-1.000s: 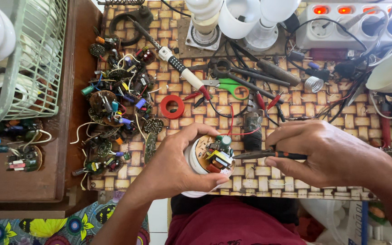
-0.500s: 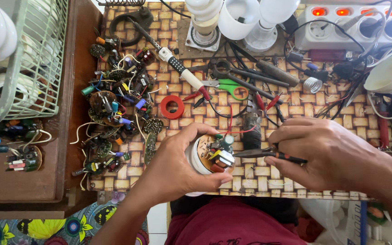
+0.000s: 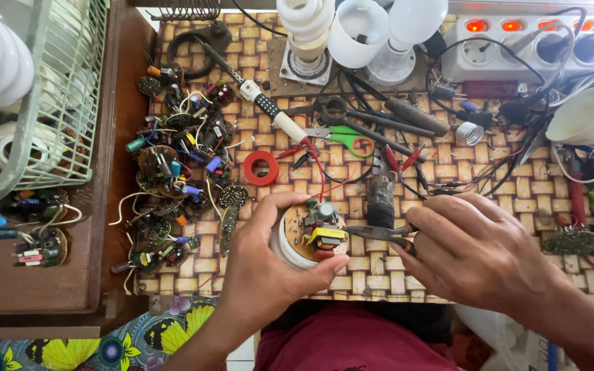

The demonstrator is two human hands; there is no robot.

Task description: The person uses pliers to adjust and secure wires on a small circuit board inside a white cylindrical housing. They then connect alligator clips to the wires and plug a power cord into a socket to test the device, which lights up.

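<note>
Barely anything has shifted since a moment ago: the right hand (image 3: 479, 251) has edged its pliers (image 3: 372, 232) a touch closer, and the tips now meet the little circuit board (image 3: 317, 230). Left hand (image 3: 262, 271) wraps around the white lamp base (image 3: 284, 242), thumb over the top, fingers under the rim, board facing up with its yellow part and green-grey cans showing. Right hand is clenched round the pliers' handles, coming in from three o'clock of the base. All of it sits low over the woven mat (image 3: 352, 275), near the front edge. At twelve o'clock of the base lie a red tape ring (image 3: 261, 167) and green-handled scissors (image 3: 352, 141); further up stands a spiral bulb (image 3: 307, 27). Out at ten o'clock, a heap of loose circuit boards (image 3: 180, 165). Far at two o'clock, a power strip (image 3: 517, 45) glows red.
</note>
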